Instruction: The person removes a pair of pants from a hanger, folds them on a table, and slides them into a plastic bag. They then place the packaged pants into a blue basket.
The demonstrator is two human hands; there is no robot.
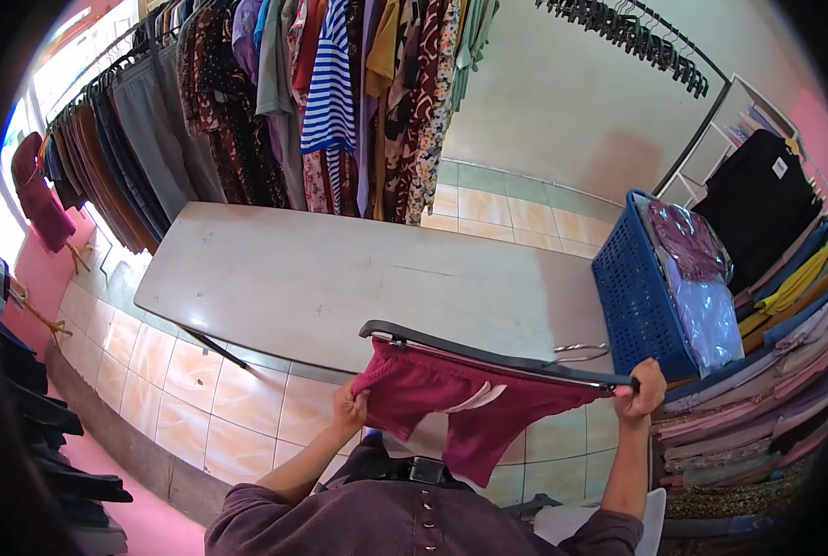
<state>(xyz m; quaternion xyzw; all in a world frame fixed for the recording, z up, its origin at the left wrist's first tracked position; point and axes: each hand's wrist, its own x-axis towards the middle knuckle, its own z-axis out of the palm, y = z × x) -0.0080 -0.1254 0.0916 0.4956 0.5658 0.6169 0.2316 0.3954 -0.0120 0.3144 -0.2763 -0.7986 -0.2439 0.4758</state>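
The person wears a dark plum, long-sleeved top (404, 519) of soft knit cloth, with a short row of small round studs or buttons running down its front. The sleeves are pushed up, ending well below both hands, near the elbows. The forearms are bare. No watch, ring or bracelet shows on either wrist.
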